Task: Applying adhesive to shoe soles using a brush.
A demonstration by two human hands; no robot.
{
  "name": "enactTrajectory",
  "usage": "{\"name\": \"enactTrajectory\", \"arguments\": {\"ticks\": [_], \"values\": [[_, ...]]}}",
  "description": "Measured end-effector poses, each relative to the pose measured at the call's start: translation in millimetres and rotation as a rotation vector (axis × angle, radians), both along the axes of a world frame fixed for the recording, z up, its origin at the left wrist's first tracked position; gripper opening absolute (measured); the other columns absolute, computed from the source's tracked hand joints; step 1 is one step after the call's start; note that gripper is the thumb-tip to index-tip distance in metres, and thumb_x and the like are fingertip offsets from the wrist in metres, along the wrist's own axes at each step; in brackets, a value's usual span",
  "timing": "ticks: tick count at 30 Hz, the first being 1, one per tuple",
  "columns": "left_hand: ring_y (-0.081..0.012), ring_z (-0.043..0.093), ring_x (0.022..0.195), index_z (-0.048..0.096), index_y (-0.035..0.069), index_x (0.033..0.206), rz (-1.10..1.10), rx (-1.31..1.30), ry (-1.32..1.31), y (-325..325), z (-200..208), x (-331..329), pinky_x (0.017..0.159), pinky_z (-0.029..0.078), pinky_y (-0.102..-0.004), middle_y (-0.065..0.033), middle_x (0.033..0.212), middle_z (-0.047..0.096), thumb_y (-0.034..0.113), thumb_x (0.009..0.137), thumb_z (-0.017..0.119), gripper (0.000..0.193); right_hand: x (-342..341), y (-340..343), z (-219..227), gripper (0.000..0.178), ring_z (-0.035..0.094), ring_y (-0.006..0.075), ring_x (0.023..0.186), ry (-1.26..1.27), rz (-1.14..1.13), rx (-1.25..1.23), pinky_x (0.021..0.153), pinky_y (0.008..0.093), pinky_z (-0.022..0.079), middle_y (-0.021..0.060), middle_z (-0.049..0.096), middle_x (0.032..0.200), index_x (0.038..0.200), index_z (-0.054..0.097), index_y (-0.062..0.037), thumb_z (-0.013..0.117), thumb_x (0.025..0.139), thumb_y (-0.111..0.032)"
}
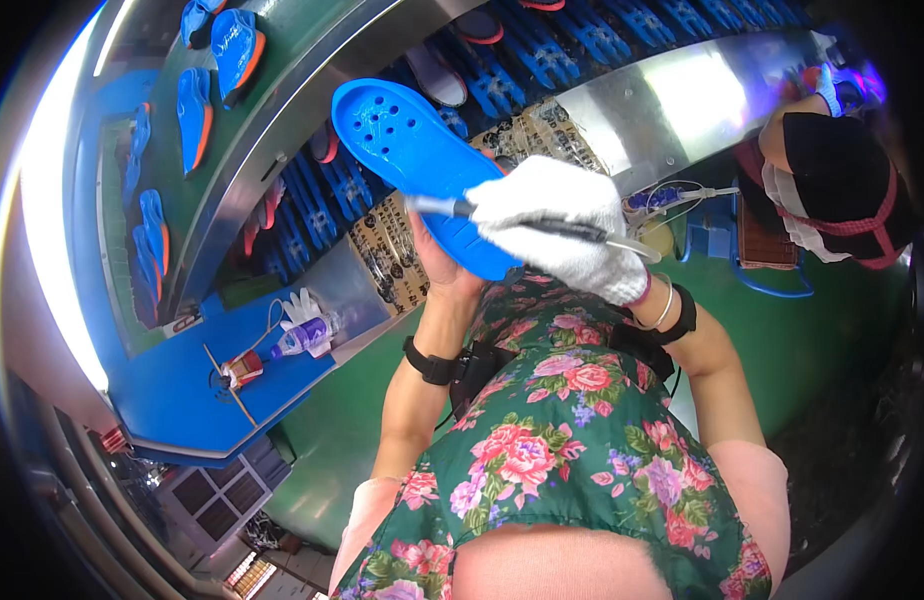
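My bare left hand [447, 265] holds a blue shoe sole [407, 150] from below and behind, its palm near the sole's narrower end. The sole is tilted, its glossy inner face toward me, with several round holes in the wide end. In a white knit glove, my right hand [557, 205] is closed around a slim brush-like tool [572, 229] with a black handle. A pale tube runs from the tool's rear. Its light tip is smeared by motion and lies over the middle of the sole; whether it touches cannot be told.
Blue soles with orange edges [194, 120] lie on a green conveyor belt [282, 40] at upper left. Below its metal rim run rows of blue racks [592, 35]. A bottle [304, 336] and a small red container [244, 370] stand on a blue table [162, 390]. A co-worker [837, 170] sits right.
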State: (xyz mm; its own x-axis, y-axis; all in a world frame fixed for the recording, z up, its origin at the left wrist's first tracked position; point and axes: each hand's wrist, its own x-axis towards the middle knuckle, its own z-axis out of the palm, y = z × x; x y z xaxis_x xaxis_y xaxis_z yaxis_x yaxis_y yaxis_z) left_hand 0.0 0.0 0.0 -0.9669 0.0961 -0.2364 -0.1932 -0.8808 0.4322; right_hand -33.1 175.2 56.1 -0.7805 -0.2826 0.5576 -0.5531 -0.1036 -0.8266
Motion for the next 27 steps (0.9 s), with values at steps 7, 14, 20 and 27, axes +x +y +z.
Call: {"name": "enactTrajectory", "arguments": {"ticks": [7, 14, 20, 27], "values": [[-0.0385, 0.050, 0.136, 0.038, 0.002, 0.152, -0.125, 0.298, 0.079, -1.9, -2.2, -6.1, 0.115, 0.041, -0.0582, -0.0159, 0.146, 0.052, 0.071, 0.086, 0.065, 0.099, 14.4, 1.8, 0.2, 0.025, 0.072, 0.0263, 0.090, 0.283, 0.024, 0.200, 0.079, 0.0371, 0.058, 0.0078, 0.077, 0.102, 0.105, 0.078, -0.0096, 0.080, 0.080, -0.009], [-0.0400, 0.058, 0.123, 0.040, -0.001, 0.150, -0.067, 0.335, -0.006, -0.5, 8.5, -6.0, 0.103, 0.052, -0.0536, -0.0226, 0.138, 0.056, 0.077, 0.089, 0.057, 0.100, 19.5, 7.8, -6.9, 0.031, 0.071, 0.0275, 0.089, 0.344, 0.059, 0.215, 0.080, 0.0399, 0.058, 0.0073, 0.075, 0.107, 0.113, 0.076, -0.0138, 0.080, 0.082, -0.011], [-0.0420, 0.056, 0.124, 0.038, 0.000, 0.151, -0.068, 0.273, -0.009, -7.2, 6.6, -4.4, 0.103, 0.050, -0.0583, -0.0228, 0.142, 0.053, 0.073, 0.087, 0.062, 0.099, 21.0, 18.7, -8.4, 0.020, 0.073, 0.0248, 0.091, 0.020, 0.067, 0.139, 0.082, 0.0373, 0.058, 0.0079, 0.077, 0.100, 0.100, 0.078, -0.0110, 0.081, 0.080, -0.009], [-0.0424, 0.056, 0.121, 0.037, 0.000, 0.152, -0.138, 0.097, 0.049, -22.8, 0.3, -7.7, 0.095, 0.055, -0.0536, -0.0236, 0.142, 0.051, 0.075, 0.085, 0.062, 0.104, 32.2, 14.4, -10.7, 0.021, 0.073, 0.0228, 0.087, -0.052, 0.209, 0.055, 0.077, 0.0353, 0.058, 0.0090, 0.077, 0.096, 0.098, 0.080, -0.0109, 0.084, 0.078, -0.010]]}}
